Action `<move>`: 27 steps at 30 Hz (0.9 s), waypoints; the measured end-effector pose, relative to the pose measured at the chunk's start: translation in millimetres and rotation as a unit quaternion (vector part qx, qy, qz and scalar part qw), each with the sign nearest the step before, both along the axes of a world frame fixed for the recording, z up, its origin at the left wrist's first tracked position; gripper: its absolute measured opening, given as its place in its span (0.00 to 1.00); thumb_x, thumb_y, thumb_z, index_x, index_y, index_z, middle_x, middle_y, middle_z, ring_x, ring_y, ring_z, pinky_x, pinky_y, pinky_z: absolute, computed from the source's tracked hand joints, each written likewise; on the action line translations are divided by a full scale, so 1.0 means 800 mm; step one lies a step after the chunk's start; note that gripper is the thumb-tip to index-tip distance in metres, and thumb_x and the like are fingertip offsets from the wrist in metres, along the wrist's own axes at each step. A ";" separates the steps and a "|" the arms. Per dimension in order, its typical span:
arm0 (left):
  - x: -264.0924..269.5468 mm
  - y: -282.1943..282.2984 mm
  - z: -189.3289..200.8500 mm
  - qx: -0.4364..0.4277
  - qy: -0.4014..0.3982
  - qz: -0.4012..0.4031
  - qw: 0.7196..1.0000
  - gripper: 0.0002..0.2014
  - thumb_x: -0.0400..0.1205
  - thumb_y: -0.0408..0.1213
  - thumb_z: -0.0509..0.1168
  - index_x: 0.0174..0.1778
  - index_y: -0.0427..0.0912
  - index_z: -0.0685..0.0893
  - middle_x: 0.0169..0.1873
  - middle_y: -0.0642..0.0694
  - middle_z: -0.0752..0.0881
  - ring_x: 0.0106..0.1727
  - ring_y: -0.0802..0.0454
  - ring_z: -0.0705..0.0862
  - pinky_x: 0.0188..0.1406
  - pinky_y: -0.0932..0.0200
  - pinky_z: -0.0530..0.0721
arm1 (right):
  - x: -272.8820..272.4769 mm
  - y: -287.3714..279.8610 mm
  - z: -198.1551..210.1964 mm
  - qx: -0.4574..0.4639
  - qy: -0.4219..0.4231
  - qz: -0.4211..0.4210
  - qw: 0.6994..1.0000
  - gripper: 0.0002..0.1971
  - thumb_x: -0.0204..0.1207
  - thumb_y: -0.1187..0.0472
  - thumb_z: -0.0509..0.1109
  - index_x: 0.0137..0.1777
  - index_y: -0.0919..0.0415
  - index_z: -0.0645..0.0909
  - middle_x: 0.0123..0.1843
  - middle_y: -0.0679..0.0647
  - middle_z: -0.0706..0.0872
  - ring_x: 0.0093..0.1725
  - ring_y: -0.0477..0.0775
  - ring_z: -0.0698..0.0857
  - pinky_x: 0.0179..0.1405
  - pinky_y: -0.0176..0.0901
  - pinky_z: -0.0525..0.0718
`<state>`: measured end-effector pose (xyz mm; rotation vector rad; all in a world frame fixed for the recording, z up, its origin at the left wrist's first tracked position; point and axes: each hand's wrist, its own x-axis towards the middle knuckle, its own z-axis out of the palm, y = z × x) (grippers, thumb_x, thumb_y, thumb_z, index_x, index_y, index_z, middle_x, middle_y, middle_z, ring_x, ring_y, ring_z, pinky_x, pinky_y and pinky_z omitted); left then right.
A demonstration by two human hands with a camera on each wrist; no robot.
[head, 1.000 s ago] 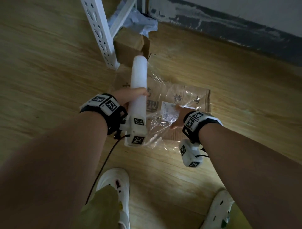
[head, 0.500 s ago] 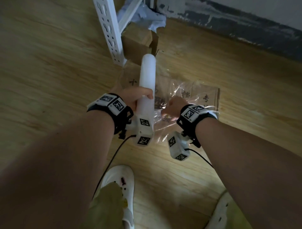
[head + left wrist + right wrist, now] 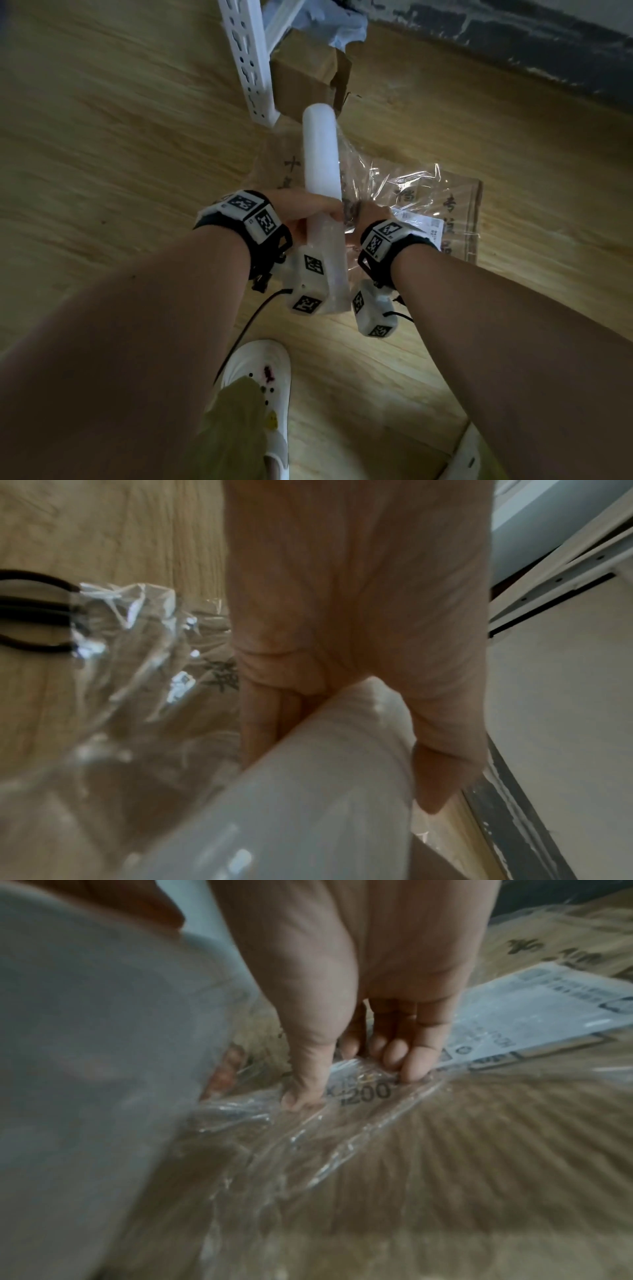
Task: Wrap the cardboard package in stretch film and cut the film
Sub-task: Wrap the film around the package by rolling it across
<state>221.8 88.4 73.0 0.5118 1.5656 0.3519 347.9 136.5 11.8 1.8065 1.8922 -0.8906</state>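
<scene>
From above, the cardboard package [image 3: 445, 212] lies flat on the wooden floor [image 3: 102, 137], film already draped over it. Left wrist view: the left hand [image 3: 359, 615] is curled around the stretch film roll [image 3: 308, 791]. Right wrist view: the right hand [image 3: 359, 988] pinches the film [image 3: 308, 1123] beside the shipping label [image 3: 531, 1010]; the cut looks still to come.

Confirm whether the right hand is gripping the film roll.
No: the right hand pinches loose film; the left hand holds the film roll.
</scene>
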 end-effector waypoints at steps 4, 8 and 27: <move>-0.003 -0.007 -0.004 -0.020 -0.007 0.002 1.000 0.18 0.77 0.39 0.69 0.61 0.35 0.76 0.49 0.39 0.85 0.43 0.46 0.87 0.37 0.56 0.90 | 0.001 0.003 0.000 -0.001 -0.009 0.036 0.999 0.29 0.72 0.55 0.78 0.70 0.63 0.75 0.68 0.62 0.81 0.70 0.63 0.78 0.65 0.54 0.82; 0.003 -0.005 -0.001 -0.007 0.026 -0.052 0.998 0.15 0.79 0.45 0.68 0.48 0.36 0.78 0.29 0.41 0.84 0.18 0.53 0.84 0.17 0.66 0.82 | 0.001 0.003 0.002 0.012 -0.008 0.047 0.999 0.26 0.76 0.59 0.72 0.73 0.63 0.72 0.69 0.62 0.80 0.70 0.64 0.79 0.66 0.55 0.81; -0.006 -0.017 -0.012 0.070 0.088 0.029 0.993 0.17 0.77 0.42 0.69 0.56 0.35 0.79 0.47 0.41 0.87 0.41 0.47 0.87 0.40 0.57 0.87 | 0.014 0.002 0.008 -0.008 0.032 0.050 0.998 0.33 0.70 0.48 0.78 0.71 0.65 0.75 0.71 0.64 0.77 0.70 0.67 0.77 0.65 0.55 0.76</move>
